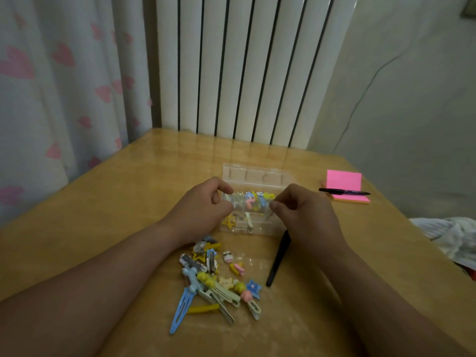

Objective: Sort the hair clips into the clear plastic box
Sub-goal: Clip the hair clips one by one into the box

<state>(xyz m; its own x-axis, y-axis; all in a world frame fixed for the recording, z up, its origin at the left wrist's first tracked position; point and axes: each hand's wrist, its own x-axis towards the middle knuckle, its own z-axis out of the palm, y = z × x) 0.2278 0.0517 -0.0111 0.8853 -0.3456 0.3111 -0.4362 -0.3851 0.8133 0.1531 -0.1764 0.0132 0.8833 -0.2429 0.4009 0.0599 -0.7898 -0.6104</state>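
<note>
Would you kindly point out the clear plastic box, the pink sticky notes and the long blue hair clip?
clear plastic box (265, 228): head view, on its front wall.
pink sticky notes (343, 181): head view, on the top sheet.
long blue hair clip (181, 310): head view, on its flat blade.

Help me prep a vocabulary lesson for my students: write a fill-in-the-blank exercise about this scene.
1. The left hand and right hand are at opposite ends of the clear plastic box, which already holds a few colourful hair ____.
2. The longest clip in the loose pile on the table is ____.
3. The black pen lies across a sticky-note pad whose top sheet is ____.

Missing words: clips; blue; pink.
</note>
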